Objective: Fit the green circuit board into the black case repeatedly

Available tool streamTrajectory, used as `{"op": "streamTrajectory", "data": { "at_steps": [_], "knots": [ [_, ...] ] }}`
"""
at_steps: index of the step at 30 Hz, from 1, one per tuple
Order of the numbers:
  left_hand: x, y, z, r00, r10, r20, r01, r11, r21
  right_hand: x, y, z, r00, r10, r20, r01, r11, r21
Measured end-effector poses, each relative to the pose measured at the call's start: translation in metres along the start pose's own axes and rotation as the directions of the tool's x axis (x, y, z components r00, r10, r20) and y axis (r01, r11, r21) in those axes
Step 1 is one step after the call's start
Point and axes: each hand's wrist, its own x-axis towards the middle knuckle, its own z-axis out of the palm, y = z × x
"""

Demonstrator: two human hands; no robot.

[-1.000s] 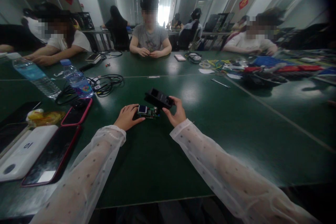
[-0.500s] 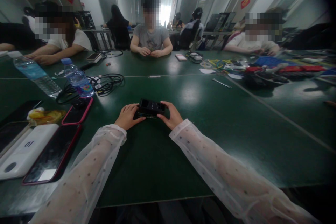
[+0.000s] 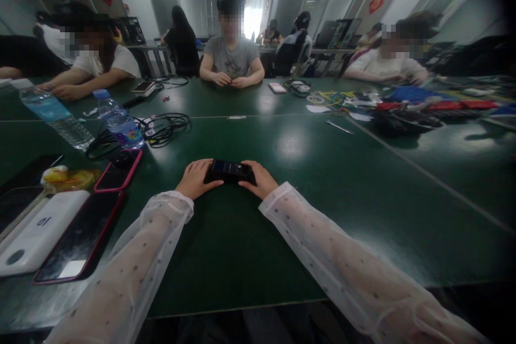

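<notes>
Left hand [image 3: 195, 179] and right hand [image 3: 263, 180] pinch the case [image 3: 231, 172] by opposite ends, thumbs nearest; it sits between them, the pink phone [image 3: 118, 172] left of the grip.

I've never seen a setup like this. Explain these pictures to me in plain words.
There is no machine here: the hands are a person's own, bare, with sheer dotted sleeves. The view comes from a camera worn on that person's head, looking forward and down.

The left hand and right hand grip opposite ends of a small black housing. Whether it touches the green table is hard to tell.

To the left lie a white power bank, a phone in a dark red case and a phone in a pink case. Beyond them are two water bottles and black cables. Other people sit across the table.
</notes>
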Motion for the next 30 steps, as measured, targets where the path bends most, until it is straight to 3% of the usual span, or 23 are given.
{"op": "streamTrajectory", "data": {
  "at_steps": [30],
  "knots": [
    [0.0004,0.0015,-0.0016,1.0,-0.005,0.019,0.004,1.0,0.007,-0.0007,-0.0006,-0.0008,1.0,0.0,0.021,0.001,1.0,-0.011]
  ]
}}
